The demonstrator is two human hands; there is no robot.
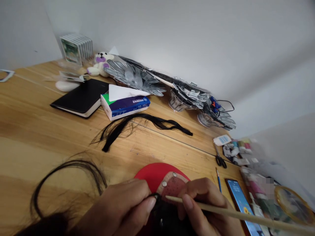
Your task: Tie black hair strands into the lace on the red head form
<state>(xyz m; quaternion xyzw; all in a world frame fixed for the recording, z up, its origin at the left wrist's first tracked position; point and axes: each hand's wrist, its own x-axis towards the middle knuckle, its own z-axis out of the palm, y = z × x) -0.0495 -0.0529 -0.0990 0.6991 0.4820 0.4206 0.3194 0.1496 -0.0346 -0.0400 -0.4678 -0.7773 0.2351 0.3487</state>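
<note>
My left hand [120, 206] is closed, thumb and finger pinching a lock of black hair [40, 186] that loops out to the left over the table. Between the fingers of my right hand [206, 203] is a thin pale wooden stick [231, 211], its tapered tip pointing left, close to my left fingertips. Under both hands stands a rounded red form [147, 173]. A pinkish net patch [172, 186] with a pale border lies on it, fixed by round-headed pins [164, 184]. Dark hair [167, 218] covers the near part of the form; my hands hide some of it.
Another black hair bundle [152, 119] lies across the wooden table [81, 141]. Behind it are a blue tissue pack [130, 106] and a black notebook [78, 98]. Rightward lie scissors [220, 161], a blue brush [218, 180] and a phone [242, 203]. Silver fan-shaped decorations [137, 77] line the wall.
</note>
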